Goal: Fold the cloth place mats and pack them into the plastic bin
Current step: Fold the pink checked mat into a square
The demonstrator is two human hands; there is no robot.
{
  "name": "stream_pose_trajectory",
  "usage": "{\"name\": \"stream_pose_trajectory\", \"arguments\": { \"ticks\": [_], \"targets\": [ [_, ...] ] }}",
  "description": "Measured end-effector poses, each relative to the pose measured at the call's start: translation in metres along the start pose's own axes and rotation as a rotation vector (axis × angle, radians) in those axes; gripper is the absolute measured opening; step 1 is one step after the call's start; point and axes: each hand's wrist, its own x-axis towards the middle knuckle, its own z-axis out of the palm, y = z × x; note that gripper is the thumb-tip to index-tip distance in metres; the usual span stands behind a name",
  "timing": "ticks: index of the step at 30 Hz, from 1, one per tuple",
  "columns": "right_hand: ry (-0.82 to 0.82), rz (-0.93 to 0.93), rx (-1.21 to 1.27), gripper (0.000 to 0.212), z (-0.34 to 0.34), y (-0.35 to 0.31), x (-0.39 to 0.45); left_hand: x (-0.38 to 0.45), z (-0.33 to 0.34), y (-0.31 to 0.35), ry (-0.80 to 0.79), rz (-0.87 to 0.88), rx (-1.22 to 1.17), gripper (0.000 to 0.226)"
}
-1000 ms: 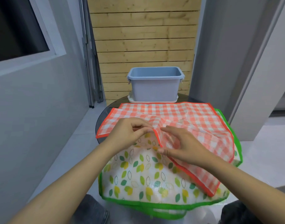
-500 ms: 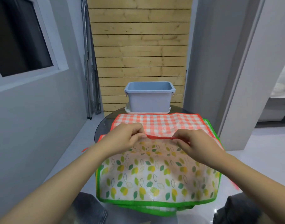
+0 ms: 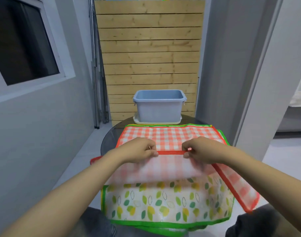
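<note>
Head view showed both hands at centre frame: the left hand (image 3: 139, 150) and right hand (image 3: 200, 149) each pinched the orange hem of the checked mat (image 3: 170, 136), fingers curled. It lay over the leaf-print mat (image 3: 163, 204); the blue bin (image 3: 159, 108) stood above, apart.

Two place mats (image 3: 170, 139) (image 3: 163, 204) (more edges beneath), one bin (image 3: 159, 106), two hands (image 3: 139, 151) (image 3: 200, 150)
</note>
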Motion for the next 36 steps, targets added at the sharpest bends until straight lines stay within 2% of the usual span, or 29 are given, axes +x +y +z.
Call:
{"name": "stream_pose_trajectory", "arguments": {
  "ticks": [10, 24, 31, 33, 36],
  "targets": [
    [0.006, 0.127, -0.355, 0.021, 0.014, 0.049, 0.113, 0.109, 0.033, -0.042, 0.148, -0.098, 0.164, 0.018],
    [0.258, 0.085, -0.191, 0.024, 0.085, 0.095, 0.173, 0.162, 0.094, -0.09, 0.304, -0.105, 0.262, 0.026],
    [0.339, 0.076, -0.129, 0.021, 0.097, 0.097, 0.172, 0.156, 0.104, -0.092, 0.389, -0.181, 0.087, 0.022],
    [0.351, 0.071, -0.13, 0.021, 0.099, 0.095, 0.171, 0.152, 0.104, -0.087, 0.379, -0.197, 0.056, 0.028],
    [0.355, 0.086, -0.121, 0.02, 0.098, 0.094, 0.17, 0.144, 0.105, -0.064, 0.299, -0.109, 0.049, 0.051]
  ]
}}
